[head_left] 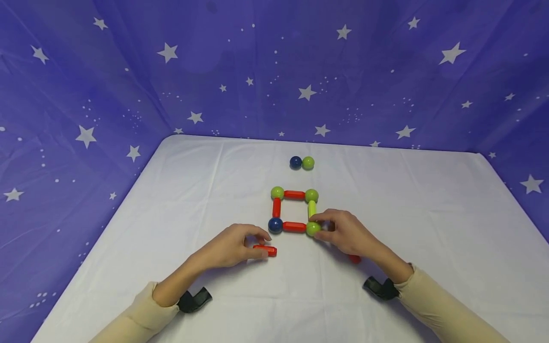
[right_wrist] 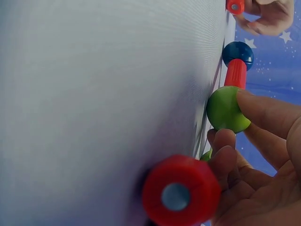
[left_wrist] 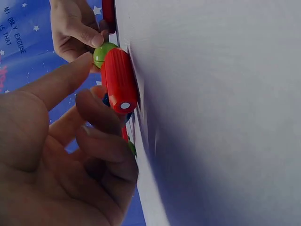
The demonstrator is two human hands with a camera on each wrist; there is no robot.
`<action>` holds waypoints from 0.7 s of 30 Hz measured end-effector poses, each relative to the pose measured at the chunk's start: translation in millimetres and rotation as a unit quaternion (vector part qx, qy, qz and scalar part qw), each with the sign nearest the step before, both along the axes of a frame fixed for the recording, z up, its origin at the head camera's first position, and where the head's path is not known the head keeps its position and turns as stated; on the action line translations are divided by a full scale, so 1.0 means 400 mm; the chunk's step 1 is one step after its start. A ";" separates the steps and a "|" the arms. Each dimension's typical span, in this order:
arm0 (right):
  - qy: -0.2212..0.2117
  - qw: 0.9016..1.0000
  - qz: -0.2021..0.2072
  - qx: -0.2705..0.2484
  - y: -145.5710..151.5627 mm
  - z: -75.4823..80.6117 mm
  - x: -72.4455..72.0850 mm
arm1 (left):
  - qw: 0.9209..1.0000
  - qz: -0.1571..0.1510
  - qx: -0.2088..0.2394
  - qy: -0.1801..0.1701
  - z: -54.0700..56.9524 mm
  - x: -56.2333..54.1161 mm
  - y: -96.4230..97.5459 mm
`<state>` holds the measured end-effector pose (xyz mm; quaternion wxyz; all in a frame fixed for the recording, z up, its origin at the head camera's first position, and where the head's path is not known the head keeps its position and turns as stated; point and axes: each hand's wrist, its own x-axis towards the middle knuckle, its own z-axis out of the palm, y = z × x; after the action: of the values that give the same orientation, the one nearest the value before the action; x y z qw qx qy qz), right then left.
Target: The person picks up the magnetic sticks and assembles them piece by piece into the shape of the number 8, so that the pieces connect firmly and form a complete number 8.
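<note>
On the white cloth lies a square of magnetic rods and balls. Its near right corner is a green ball (head_left: 313,229), which my right hand (head_left: 346,232) pinches between thumb and fingers. A red rod (head_left: 294,227) joins that ball to a dark blue ball (head_left: 275,225); a lime rod (head_left: 312,208) runs from it to the far right green ball (head_left: 311,195). My left hand (head_left: 231,245) is beside a loose red rod (left_wrist: 121,80), its thumb and fingers loosely curved about it without a visible grip. Another loose red rod (right_wrist: 181,190) lies near my right hand, partly hidden in the head view.
Farther back, a dark blue ball (head_left: 296,162) and a green ball (head_left: 308,163) sit side by side. Purple star-patterned cloth (head_left: 274,71) hangs around the table's back and sides. A black wrist strap piece (head_left: 379,288) hangs at each sleeve.
</note>
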<state>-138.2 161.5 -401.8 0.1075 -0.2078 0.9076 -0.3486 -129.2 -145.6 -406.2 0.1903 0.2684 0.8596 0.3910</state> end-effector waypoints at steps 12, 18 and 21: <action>0.001 1.000 -0.004 0.005 0.002 -0.002 -0.003 | 1.000 -0.012 -0.018 0.001 -0.007 -0.008 -0.004; 0.002 1.000 -0.004 0.005 0.001 -0.003 -0.001 | 1.000 -0.019 -0.015 0.003 -0.013 -0.012 -0.004; 0.004 1.000 -0.002 0.002 0.001 -0.004 0.000 | 1.000 -0.024 -0.011 0.005 -0.017 -0.013 -0.006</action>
<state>-138.1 161.9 -403.2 0.1037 -0.2066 0.9093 -0.3460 -134.5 -147.9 -412.9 0.1980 0.2887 0.8582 0.3753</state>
